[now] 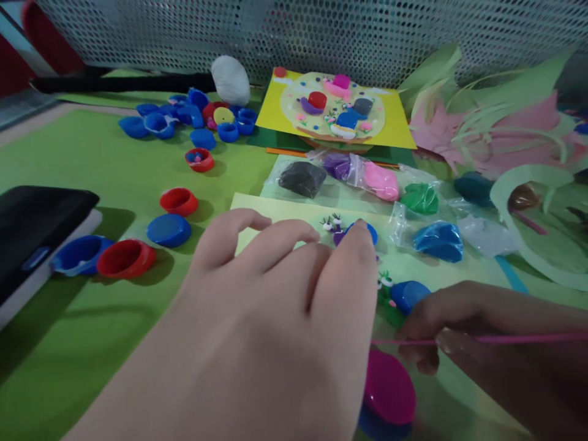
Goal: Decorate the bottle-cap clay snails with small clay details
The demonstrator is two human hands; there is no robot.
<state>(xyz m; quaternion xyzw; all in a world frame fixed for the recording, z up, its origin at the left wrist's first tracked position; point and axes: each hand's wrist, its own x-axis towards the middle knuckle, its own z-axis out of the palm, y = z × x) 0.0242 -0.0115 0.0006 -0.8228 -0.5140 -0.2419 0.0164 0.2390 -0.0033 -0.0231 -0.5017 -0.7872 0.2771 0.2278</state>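
My left hand (285, 306) reaches across the middle, back upward, fingers bent and somewhat apart over a pale yellow sheet (248, 205). Its index fingertip overlaps a blue cap (370, 233) with a small purple clay figure (339, 236) that has lashed eyes. From the right, my right hand (459, 331) pinches a thin pink stick (514, 338), whose tip end passes behind my left hand. Just beyond the right fingers sits a green clay figure (390, 312) with white eyes, against a blue cap (411, 296). Nearer me is a magenta cap (390, 389) above something blue.
Bags of coloured clay (381, 180) lie behind the hands. Further back rests a yellow picture card (399, 128) with snails. Blue lids (158, 124) and red caps (126, 257) are at left, beside a black phone-like object (41, 214). Paper scraps (496, 135) lie right.
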